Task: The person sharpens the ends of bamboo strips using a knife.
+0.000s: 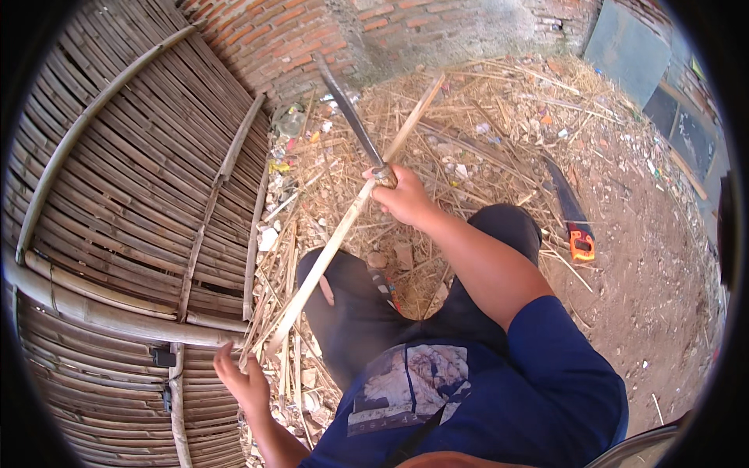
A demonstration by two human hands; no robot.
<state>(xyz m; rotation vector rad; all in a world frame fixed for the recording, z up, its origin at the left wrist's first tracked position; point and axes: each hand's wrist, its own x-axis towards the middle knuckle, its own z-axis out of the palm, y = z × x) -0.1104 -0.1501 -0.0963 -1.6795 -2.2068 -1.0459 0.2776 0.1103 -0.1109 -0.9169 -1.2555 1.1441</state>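
Observation:
My right hand (406, 196) is closed around the handle of a machete (355, 121), whose dark blade points up and to the left. A long pale bamboo strip (324, 257) slants from the lower left to the upper right, crossing at the machete's handle. Whether my right fingers also grip the strip is hard to make out. Near the strip's lower end is my left hand (248, 384), with its fingers spread and apart from the strip as far as I can see.
A wall of bamboo slats (117, 179) rises on the left, and a brick wall (281, 31) stands at the back. Straw, bamboo scraps and rubble cover the ground. A handsaw (573, 214) with an orange handle lies to the right. Grey panels (628, 51) lean at the far right.

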